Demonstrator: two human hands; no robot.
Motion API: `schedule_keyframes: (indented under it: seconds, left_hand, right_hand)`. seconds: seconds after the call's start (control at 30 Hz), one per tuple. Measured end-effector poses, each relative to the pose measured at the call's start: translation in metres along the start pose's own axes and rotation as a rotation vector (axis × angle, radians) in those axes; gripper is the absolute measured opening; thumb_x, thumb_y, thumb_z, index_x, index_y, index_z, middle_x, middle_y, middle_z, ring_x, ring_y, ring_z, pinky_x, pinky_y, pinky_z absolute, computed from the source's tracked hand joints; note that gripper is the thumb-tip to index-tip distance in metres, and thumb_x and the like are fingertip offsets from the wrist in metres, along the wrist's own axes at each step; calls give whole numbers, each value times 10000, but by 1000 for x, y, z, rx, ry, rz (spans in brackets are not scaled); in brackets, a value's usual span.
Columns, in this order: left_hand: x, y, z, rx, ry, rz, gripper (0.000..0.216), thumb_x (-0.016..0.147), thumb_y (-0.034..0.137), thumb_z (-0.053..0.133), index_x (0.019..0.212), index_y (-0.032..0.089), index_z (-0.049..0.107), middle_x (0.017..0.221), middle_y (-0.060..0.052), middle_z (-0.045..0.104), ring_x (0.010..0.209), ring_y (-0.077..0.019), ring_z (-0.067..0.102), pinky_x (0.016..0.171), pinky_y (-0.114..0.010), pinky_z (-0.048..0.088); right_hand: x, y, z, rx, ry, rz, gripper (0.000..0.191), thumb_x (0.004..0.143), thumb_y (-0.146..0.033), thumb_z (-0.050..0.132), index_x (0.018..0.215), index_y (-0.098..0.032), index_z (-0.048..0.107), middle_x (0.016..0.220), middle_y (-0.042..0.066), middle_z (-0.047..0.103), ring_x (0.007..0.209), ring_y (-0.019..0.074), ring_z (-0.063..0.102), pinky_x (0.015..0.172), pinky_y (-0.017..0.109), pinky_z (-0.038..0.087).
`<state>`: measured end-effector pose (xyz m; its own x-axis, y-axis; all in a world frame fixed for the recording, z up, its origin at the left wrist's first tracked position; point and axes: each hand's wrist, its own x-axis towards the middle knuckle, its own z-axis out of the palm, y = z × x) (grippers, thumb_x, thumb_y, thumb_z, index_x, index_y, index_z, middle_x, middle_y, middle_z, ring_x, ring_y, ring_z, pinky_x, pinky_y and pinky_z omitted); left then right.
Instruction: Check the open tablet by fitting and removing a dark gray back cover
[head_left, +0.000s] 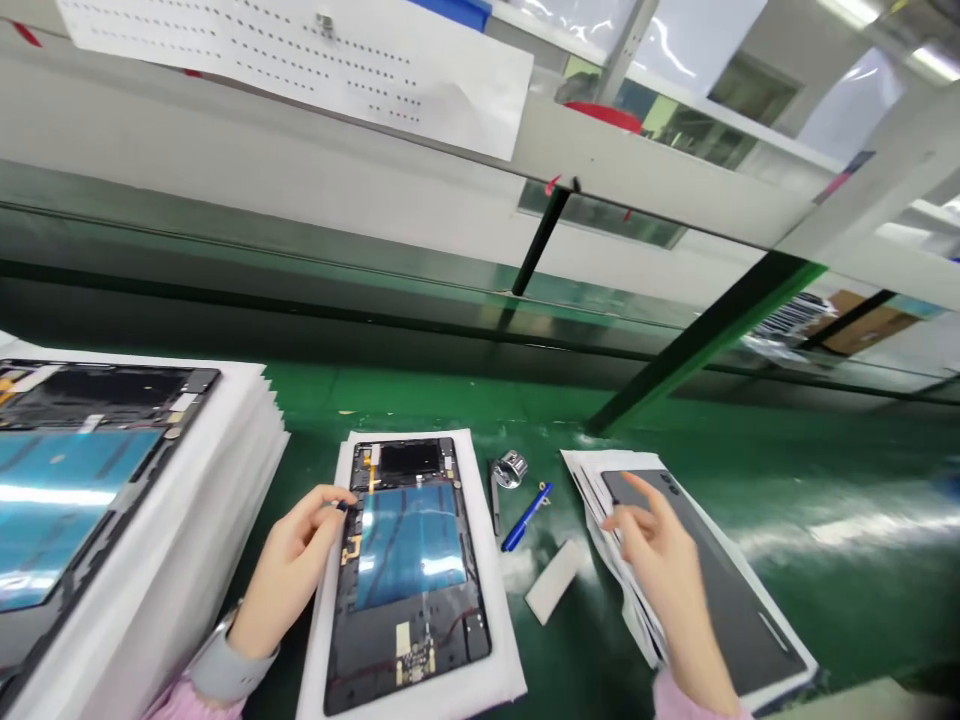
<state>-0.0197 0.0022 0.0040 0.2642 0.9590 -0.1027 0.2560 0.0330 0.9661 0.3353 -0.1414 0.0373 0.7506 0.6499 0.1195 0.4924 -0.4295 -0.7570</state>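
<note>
An opened tablet [409, 540] lies on white foam sheets in front of me, its blue film-covered battery and circuit parts facing up. My left hand [296, 550] is at the tablet's upper left edge, thumb and forefinger pinching a small dark piece [343, 506] too small to name. My right hand [660, 560] hovers over or touches a grey tablet back cover [739, 610] with camera rings; I cannot tell which. Its fingers are apart and nothing shows in them. White sheets [611, 560] lie under that cover.
At left, a tall stack of white foam sheets [225, 480] bears another opened tablet [67, 500]. Between the two work spots lie a blue pen [527, 517], a metal roll-like piece [511, 469], dark tweezers-like tool [494, 497] and a pale block [553, 582]. A green post [697, 345] rises behind.
</note>
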Motion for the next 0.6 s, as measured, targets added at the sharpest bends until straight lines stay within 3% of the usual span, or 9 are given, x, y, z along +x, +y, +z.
schedule_keyframes:
  seconds: [0.13, 0.27, 0.43, 0.6]
  left_hand:
    - [-3, -1, 1, -19, -17, -42, 427, 787, 572, 520, 974, 190, 558, 542, 74, 330, 503, -112, 273, 482, -221, 209]
    - [-6, 3, 3, -39, 3, -83, 448, 784, 597, 522, 978, 197, 575, 557, 78, 262, 505, -107, 241, 484, -215, 186]
    - [-6, 5, 2, -7, -82, -97, 501, 760, 636, 528, 988, 192, 569, 555, 78, 264, 498, -113, 256, 469, -226, 205]
    - [-3, 5, 0, -38, -103, -134, 500, 785, 647, 504, 1003, 200, 556, 556, 84, 248, 496, -111, 254, 472, -222, 219]
  right_hand:
    - [-14, 58, -78, -97, 307, 297, 485, 675, -518, 561, 1024, -181, 562, 557, 38, 601, 415, 233, 506, 470, 364, 418]
    - [-37, 109, -125, -111, 378, 540, 265, 609, -482, 652, 673, -272, 505, 332, -44, 388, 277, 213, 368, 385, 363, 338]
    - [-51, 140, -119, 175, 277, 580, 400, 508, -578, 690, 596, -241, 493, 392, -33, 440, 317, 157, 400, 359, 294, 302]
    - [-52, 147, -104, 442, 352, 487, 418, 457, -513, 738, 570, -218, 465, 457, -78, 402, 350, 81, 350, 345, 239, 291]
